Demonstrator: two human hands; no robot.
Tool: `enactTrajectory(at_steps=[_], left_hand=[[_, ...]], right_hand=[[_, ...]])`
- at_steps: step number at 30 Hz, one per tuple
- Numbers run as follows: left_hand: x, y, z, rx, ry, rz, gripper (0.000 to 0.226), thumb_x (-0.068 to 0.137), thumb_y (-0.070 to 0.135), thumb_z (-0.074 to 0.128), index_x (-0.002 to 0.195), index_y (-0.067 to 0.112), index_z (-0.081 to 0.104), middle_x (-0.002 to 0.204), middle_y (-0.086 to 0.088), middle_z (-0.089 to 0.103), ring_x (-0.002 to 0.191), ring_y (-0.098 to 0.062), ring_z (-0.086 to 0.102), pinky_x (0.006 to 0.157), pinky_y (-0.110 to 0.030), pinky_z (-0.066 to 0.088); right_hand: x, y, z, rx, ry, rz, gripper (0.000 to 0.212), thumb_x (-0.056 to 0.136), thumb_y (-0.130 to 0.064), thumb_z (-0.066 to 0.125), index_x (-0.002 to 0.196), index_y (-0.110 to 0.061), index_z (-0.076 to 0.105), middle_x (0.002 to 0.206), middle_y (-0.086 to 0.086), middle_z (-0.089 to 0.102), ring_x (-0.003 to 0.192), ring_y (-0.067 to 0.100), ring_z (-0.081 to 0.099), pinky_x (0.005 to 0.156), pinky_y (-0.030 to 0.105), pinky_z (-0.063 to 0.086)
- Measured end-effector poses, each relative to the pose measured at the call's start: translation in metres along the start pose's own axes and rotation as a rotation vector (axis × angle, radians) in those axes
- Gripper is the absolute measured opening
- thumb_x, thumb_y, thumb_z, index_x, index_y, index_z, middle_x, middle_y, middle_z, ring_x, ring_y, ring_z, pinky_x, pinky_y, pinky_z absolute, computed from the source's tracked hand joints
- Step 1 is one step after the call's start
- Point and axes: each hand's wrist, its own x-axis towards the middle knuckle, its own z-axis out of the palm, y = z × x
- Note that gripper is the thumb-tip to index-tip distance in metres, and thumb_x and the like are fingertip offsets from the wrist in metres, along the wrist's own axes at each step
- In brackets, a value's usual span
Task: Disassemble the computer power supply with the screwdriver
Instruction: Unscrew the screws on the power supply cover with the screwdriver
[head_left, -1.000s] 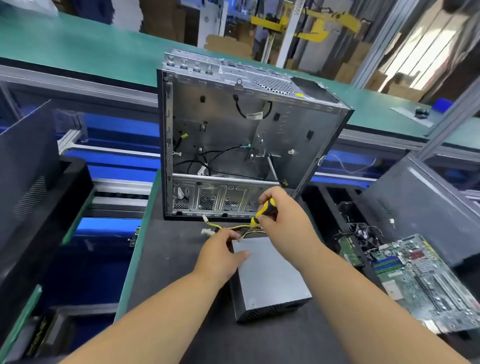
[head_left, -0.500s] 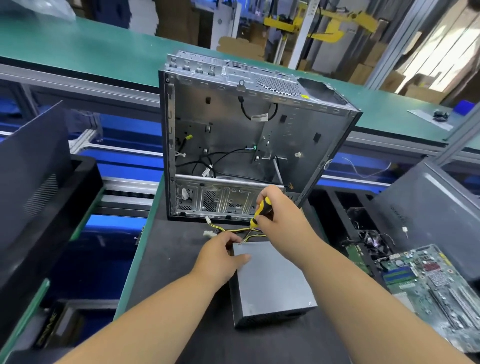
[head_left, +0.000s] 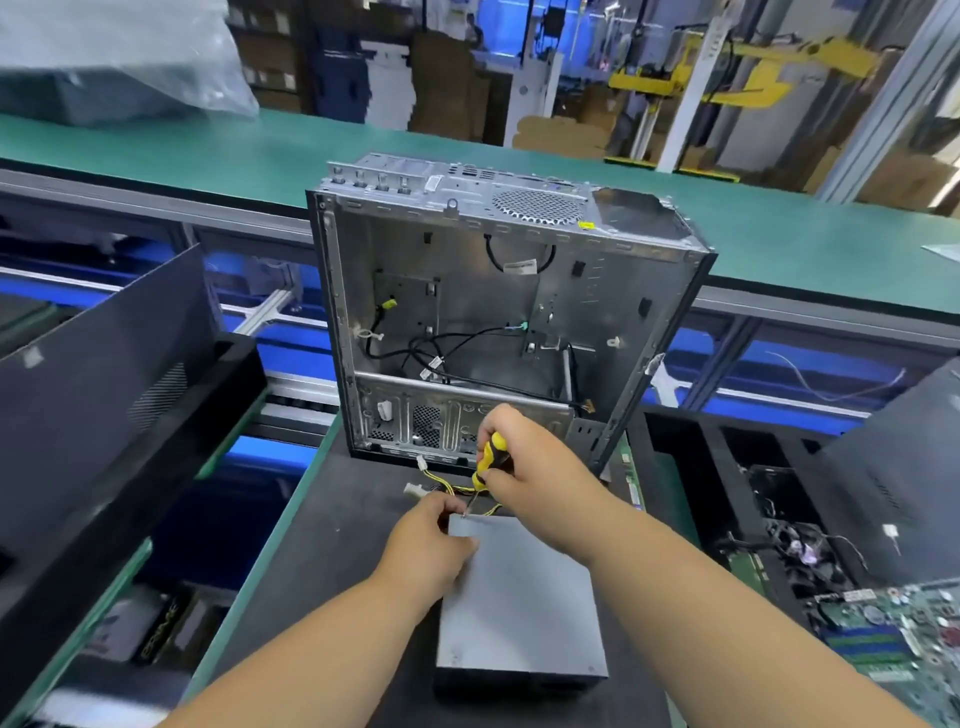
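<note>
A grey metal power supply (head_left: 519, 608) lies flat on the dark mat, its yellow and black cables (head_left: 457, 488) trailing from the far end. My right hand (head_left: 530, 483) grips a yellow-and-black screwdriver (head_left: 485, 465), whose tip meets the box's far left top corner. My left hand (head_left: 426, 545) holds that same corner, fingers curled over the left edge with the thumb on top.
An open, emptied computer case (head_left: 493, 312) stands upright just beyond the power supply. Black side panels (head_left: 104, 374) lean at the left and right. A green motherboard (head_left: 893, 629) and loose cables lie in the bin at the right. A green conveyor (head_left: 260, 156) runs behind.
The screwdriver tip has dropped onto the far left corner of the power supply. Both hands stay at that corner; the view has shifted slightly.
</note>
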Motion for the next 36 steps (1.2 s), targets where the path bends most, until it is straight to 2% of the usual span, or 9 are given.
enactTrajectory(at_steps=[4,7,11,13,18,22,25,31,36], left_hand=[[-0.011,0.009,0.02,-0.016,0.094,-0.024,0.031,0.085,0.001,0.049,0.107,0.022,0.056,0.099,-0.007,0.066,0.083,-0.022,0.062,0.057,-0.027,0.042],[-0.018,0.009,0.031,0.017,0.195,0.033,0.021,0.089,0.01,0.053,0.106,0.023,0.054,0.101,0.0,0.063,0.086,-0.013,0.06,0.06,-0.026,0.042],[-0.018,0.005,0.035,0.09,0.308,0.092,0.009,0.094,0.017,0.055,0.097,0.025,0.052,0.096,0.003,0.06,0.083,-0.006,0.055,0.06,-0.024,0.037],[-0.015,0.004,0.035,0.088,0.351,0.084,0.016,0.095,0.017,0.056,0.086,0.029,0.05,0.089,0.004,0.06,0.077,-0.005,0.052,0.058,-0.024,0.034],[-0.012,0.002,0.035,0.044,0.373,0.052,0.018,0.093,0.017,0.06,0.082,0.028,0.051,0.084,0.007,0.061,0.072,-0.005,0.051,0.057,-0.022,0.035],[-0.011,0.001,0.033,0.015,0.35,0.034,0.019,0.085,0.018,0.068,0.083,0.03,0.053,0.084,0.006,0.063,0.071,-0.006,0.054,0.055,-0.02,0.036],[-0.01,0.0,0.033,0.028,0.341,0.046,0.021,0.082,0.019,0.071,0.082,0.03,0.053,0.082,0.007,0.063,0.071,-0.005,0.055,0.055,-0.019,0.036],[-0.007,-0.003,0.034,0.009,0.332,0.059,0.022,0.082,0.018,0.071,0.082,0.029,0.052,0.084,0.003,0.063,0.071,-0.01,0.053,0.06,-0.024,0.041],[-0.005,-0.005,0.033,0.028,0.34,0.072,0.022,0.083,0.02,0.071,0.084,0.029,0.051,0.084,0.005,0.061,0.071,-0.009,0.051,0.06,-0.024,0.038]], right_hand=[[0.001,0.006,-0.005,-0.024,-0.091,-0.085,0.029,0.089,-0.008,0.053,0.094,-0.034,0.043,0.096,-0.007,0.055,0.084,0.019,0.055,0.074,0.043,0.052],[0.004,0.013,-0.008,-0.016,-0.11,-0.108,0.027,0.089,-0.009,0.053,0.094,-0.033,0.042,0.095,-0.005,0.055,0.081,0.02,0.054,0.071,0.043,0.05],[0.014,0.016,-0.011,0.087,-0.084,-0.097,0.019,0.091,-0.036,0.064,0.09,-0.03,0.045,0.085,-0.007,0.056,0.071,0.011,0.051,0.062,0.03,0.044],[0.022,0.016,-0.009,0.054,-0.026,-0.112,0.021,0.094,-0.043,0.061,0.09,-0.026,0.05,0.087,-0.007,0.052,0.076,0.012,0.053,0.067,0.032,0.043],[0.032,0.015,-0.006,0.041,0.007,-0.104,0.01,0.095,-0.035,0.061,0.1,-0.03,0.054,0.097,-0.01,0.052,0.085,0.015,0.057,0.072,0.033,0.047],[0.03,0.018,-0.007,0.053,0.086,-0.132,0.031,0.087,-0.035,0.074,0.1,-0.03,0.046,0.084,-0.011,0.057,0.077,0.014,0.058,0.067,0.033,0.051],[0.031,0.018,-0.008,0.107,0.094,-0.109,0.025,0.085,-0.031,0.076,0.095,-0.028,0.053,0.086,-0.008,0.063,0.081,0.016,0.061,0.072,0.037,0.054],[0.034,0.025,-0.004,0.173,0.062,-0.073,0.016,0.096,-0.021,0.06,0.106,-0.035,0.06,0.101,-0.01,0.065,0.088,0.009,0.061,0.068,0.024,0.049],[0.03,0.028,0.003,0.211,0.043,-0.083,0.013,0.098,-0.023,0.053,0.106,-0.032,0.05,0.101,-0.008,0.059,0.087,0.014,0.059,0.078,0.039,0.053]])
